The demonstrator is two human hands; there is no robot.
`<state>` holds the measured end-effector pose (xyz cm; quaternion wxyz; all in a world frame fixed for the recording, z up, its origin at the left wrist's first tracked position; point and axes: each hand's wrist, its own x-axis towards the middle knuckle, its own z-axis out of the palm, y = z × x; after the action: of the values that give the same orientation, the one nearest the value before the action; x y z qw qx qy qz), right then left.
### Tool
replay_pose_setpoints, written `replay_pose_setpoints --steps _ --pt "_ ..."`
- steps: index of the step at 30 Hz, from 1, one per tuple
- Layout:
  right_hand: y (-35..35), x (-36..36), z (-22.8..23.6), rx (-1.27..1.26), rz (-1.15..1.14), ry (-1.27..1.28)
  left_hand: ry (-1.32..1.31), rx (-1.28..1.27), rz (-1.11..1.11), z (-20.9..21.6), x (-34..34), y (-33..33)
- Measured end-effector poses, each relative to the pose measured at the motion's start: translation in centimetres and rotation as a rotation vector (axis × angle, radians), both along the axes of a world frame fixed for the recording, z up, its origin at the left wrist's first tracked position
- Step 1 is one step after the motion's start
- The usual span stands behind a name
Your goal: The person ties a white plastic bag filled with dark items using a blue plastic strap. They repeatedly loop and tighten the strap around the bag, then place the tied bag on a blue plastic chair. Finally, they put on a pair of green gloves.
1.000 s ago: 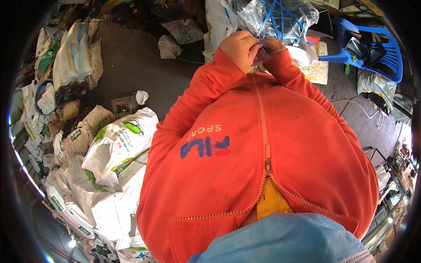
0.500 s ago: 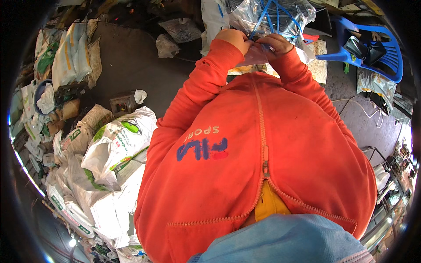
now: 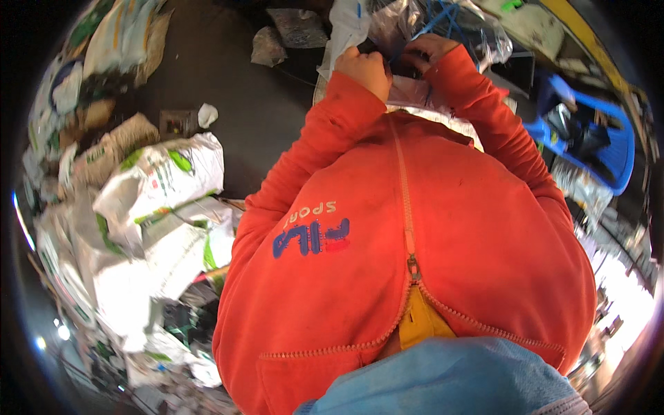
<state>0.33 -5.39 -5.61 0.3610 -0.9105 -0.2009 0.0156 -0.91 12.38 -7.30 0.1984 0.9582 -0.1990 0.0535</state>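
Over at the far side, both hands work close together at a clear plastic bag point(image 3: 393, 23) and blue strands point(image 3: 443, 15) at its top. The left hand point(image 3: 365, 72) is curled tight beside the strands; the right hand point(image 3: 430, 55) arches its bent fingers over them. I can't tell what either one grips. The orange-red jacket point(image 3: 470, 228) fills the near middle, hiding whatever lies beneath. To the right stands a blue chair point(image 3: 619, 162) with black plastic point(image 3: 593, 140) on it. Two small clear bags point(image 3: 299, 28) lie on the dark floor, left of the hands. Nearer left, white sacks point(image 3: 183, 169) are heaped, bearing green-and-red print too blurred to read. Thick dark-blue lettering with a red patch, upside down, marks the jacket's chest, below smaller pale letters.
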Motion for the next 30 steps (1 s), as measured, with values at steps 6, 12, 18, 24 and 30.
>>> replay_pose_setpoints --steps 6,12,18,24,30 --pt "2.0 5.1 0.5 -0.290 0.555 -0.751 -0.386 0.046 0.218 -1.1 -2.7 -1.7" --pt "6.4 9.2 0.5 -0.184 0.972 -0.826 -0.567 -0.003 0.370 -3.1 -3.4 -2.7" --pt "7.9 9.8 0.1 -0.300 1.040 -0.758 -0.676 0.089 0.324 -3.6 -2.5 -2.6" --pt "8.4 9.8 -0.5 -0.401 0.975 -0.736 -0.666 -0.004 0.360 -3.5 -2.3 -2.8" --pt "6.4 7.9 1.8 -0.351 0.769 -0.858 -0.564 0.096 0.331 -2.4 -2.2 -2.9"
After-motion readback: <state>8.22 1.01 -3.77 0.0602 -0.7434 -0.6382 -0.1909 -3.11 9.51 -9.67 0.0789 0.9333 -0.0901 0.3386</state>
